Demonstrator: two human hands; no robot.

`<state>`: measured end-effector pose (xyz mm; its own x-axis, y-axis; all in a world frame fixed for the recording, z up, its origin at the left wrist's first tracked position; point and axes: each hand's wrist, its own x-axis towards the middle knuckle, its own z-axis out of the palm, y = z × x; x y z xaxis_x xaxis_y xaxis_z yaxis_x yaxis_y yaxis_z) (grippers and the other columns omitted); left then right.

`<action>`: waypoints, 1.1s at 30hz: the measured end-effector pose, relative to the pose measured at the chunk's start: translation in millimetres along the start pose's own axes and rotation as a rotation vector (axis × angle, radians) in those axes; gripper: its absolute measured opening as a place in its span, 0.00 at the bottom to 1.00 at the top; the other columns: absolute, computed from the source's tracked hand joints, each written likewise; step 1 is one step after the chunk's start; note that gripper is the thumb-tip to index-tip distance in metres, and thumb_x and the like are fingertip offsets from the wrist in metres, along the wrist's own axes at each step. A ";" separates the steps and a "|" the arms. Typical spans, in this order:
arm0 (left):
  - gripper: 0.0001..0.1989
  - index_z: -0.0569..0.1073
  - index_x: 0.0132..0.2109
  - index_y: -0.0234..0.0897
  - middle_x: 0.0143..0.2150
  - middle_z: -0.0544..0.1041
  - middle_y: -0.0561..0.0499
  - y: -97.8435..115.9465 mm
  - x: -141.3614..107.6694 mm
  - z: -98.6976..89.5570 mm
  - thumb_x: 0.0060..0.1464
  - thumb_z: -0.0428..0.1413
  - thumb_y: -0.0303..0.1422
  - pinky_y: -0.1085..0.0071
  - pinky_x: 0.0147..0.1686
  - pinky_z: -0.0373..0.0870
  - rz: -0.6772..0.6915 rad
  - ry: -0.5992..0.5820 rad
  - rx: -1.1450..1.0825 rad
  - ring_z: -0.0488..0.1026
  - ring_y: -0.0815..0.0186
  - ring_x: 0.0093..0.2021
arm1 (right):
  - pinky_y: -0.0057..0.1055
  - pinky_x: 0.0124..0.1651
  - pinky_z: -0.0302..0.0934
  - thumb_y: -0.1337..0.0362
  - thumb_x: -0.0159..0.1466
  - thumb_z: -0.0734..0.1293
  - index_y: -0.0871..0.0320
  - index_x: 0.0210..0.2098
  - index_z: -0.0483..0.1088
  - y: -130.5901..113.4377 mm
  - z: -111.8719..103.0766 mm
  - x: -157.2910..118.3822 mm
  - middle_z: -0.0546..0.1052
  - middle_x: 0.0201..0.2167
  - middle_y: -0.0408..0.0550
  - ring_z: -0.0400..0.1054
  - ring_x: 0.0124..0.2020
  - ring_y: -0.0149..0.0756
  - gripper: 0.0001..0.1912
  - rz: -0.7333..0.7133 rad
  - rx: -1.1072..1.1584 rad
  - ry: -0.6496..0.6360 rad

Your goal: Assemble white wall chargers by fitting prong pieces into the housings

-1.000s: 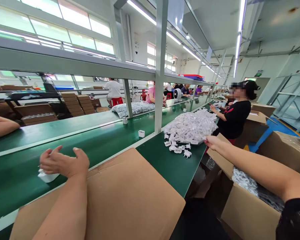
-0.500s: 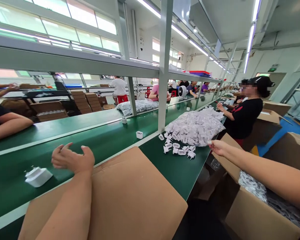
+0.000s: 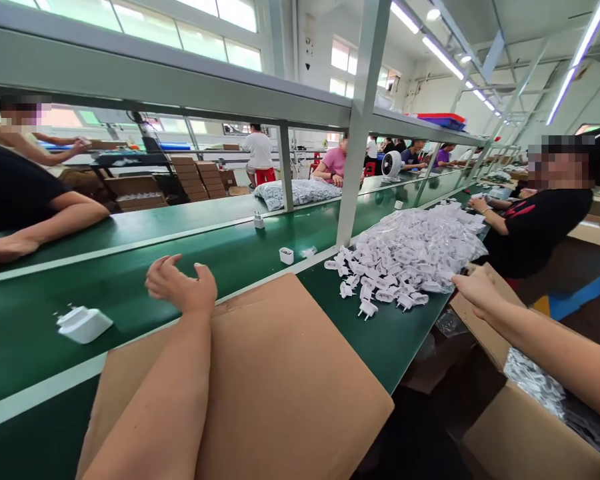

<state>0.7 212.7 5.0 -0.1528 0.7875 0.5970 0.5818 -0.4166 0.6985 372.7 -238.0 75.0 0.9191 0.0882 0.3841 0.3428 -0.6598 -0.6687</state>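
Note:
My left hand [image 3: 183,287] hovers over the green conveyor belt with nothing in it, its fingers apart and loosely curled, the forearm above a brown cardboard box [image 3: 290,373]. A white charger plug [image 3: 85,325] lies on the belt to its left, pins pointing away. At the right, my right hand [image 3: 477,291] pinches the near edge of a clear plastic bag [image 3: 420,243] filled with white plug parts. Loose white plug parts [image 3: 385,293] are spilled on the green table in front of the bag. The fingertips partly hide the gripped edge.
More chargers stand along the belt, one [image 3: 287,255] near the metal post [image 3: 363,133]. An open carton [image 3: 520,427] with silvery wrapped items is below my right arm. A co-worker in black [image 3: 545,227] is at the right; another person's arm [image 3: 75,213] rests across the belt.
More plug parts have spilled out of the bag onto the table. My right hand still pinches the bag's edge. The view has shifted, and the left hand remains empty above the belt.

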 end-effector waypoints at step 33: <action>0.23 0.71 0.57 0.41 0.62 0.73 0.44 1.1 10.0 24.1 0.57 0.51 0.20 0.53 0.65 0.62 -0.119 -0.073 0.023 0.64 0.53 0.67 | 0.48 0.62 0.64 0.69 0.55 0.76 0.60 0.52 0.78 -402.8 397.7 -168.3 0.72 0.56 0.62 0.71 0.54 0.53 0.24 -0.937 -0.097 -0.894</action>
<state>19.0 231.1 2.2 -0.1637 0.8619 0.4800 0.5815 -0.3087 0.7527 157.3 309.7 26.6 0.1615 0.9821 0.0969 0.9409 -0.1236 -0.3153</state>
